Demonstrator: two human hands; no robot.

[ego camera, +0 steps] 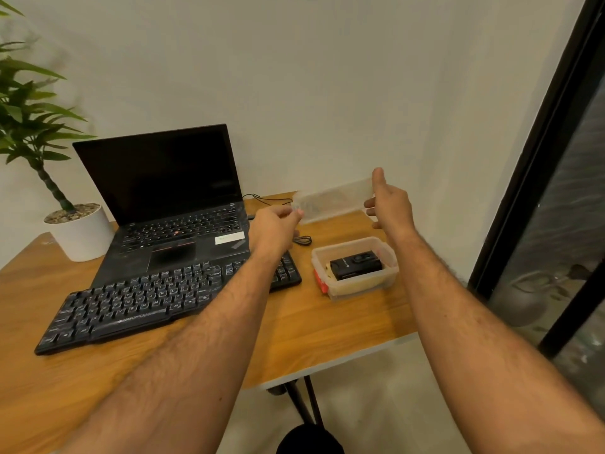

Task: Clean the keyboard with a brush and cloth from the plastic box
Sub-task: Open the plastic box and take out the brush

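Observation:
Both hands hold the clear plastic lid [332, 201] up in the air above the table's far edge. My left hand [275, 226] pinches its left end and my right hand [388, 201] grips its right end. Below them the open plastic box [355, 268] stands on the wooden table [327, 326], with a black boxy item and a red and a yellowish thing inside. The black keyboard [157, 296] lies to the left of the box, partly under my left forearm.
An open black laptop [170, 204] sits behind the keyboard. A potted plant in a white pot [80, 235] stands at the far left. A black cable [302, 240] lies between laptop and box. A dark door frame [537, 178] rises on the right.

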